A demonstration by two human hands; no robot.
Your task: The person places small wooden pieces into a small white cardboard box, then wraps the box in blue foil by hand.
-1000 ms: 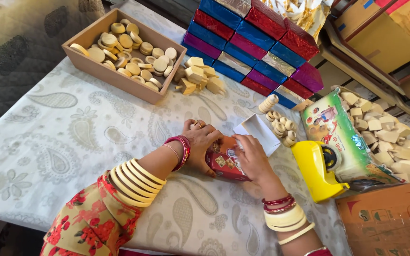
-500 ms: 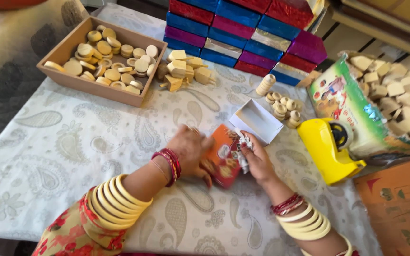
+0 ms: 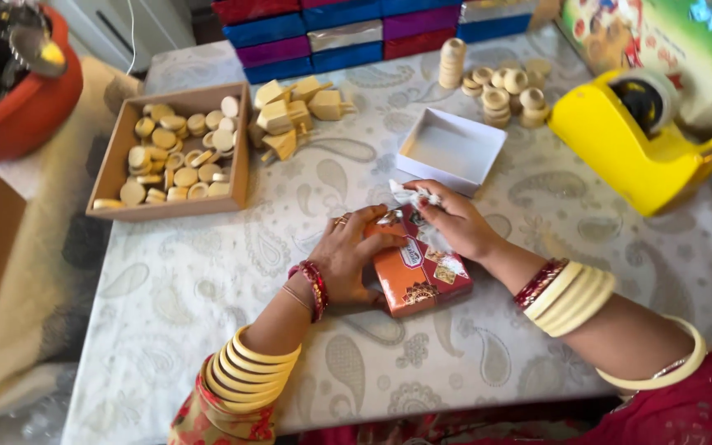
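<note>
A small orange patterned box (image 3: 423, 276) lies on the table in front of me. My left hand (image 3: 348, 257) presses against its left side, fingers curled around the edge. At the box's far end my right hand (image 3: 455, 218) pinches a crumpled bit of clear wrapping (image 3: 409, 196). Both wrists carry cream and red bangles. Just beyond my hands sits an open white box lid or tray (image 3: 452, 150), with nothing in it.
A cardboard tray (image 3: 239, 177) of round cream discs stands at the left. Cream wooden pieces (image 3: 294, 111) and stacked rings (image 3: 500, 82) lie behind. A yellow tape dispenser (image 3: 632, 136) is at the right; coloured boxes (image 3: 356, 33) line the back. An orange bowl (image 3: 22, 115) sits far left.
The view has swung so the table looks rotated and closer. My hands stay on the orange box, which now lies flatter; my right hand has shifted to its far end, pinching the wrapping.
</note>
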